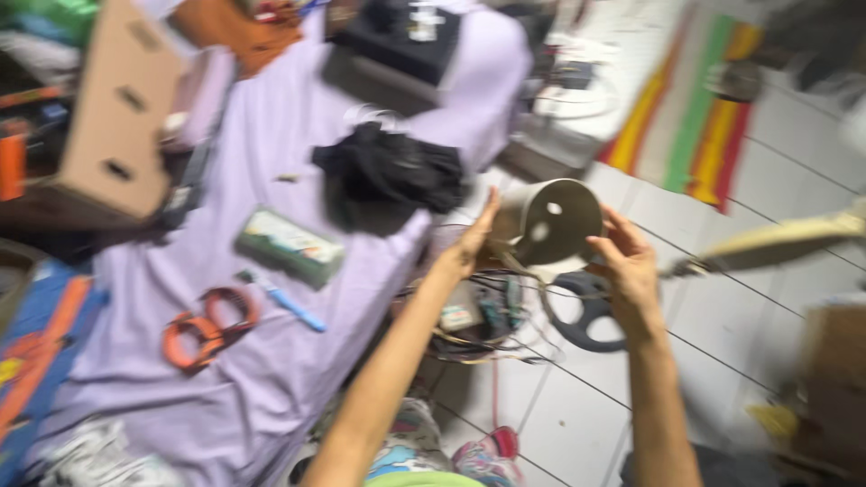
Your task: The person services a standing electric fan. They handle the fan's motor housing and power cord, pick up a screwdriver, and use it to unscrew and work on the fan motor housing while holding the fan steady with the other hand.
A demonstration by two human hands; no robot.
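Beige plastic housing [552,219], round and hollow, sits between both hands above a tangle of wires [483,320]. Left hand [474,239] braces its side; right hand [627,271] pinches the rim. It looks light, stiff and smooth, best gripped at the rim.

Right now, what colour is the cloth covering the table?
Pale purple, a plain lilac cloth, seen in the head view.

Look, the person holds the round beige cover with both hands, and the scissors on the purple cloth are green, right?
Not quite. The scissors have orange handles, not green; the head view shows it. The rest holds: the left hand and right hand both hold the round beige cover, and the scissors lie on the purple cloth.
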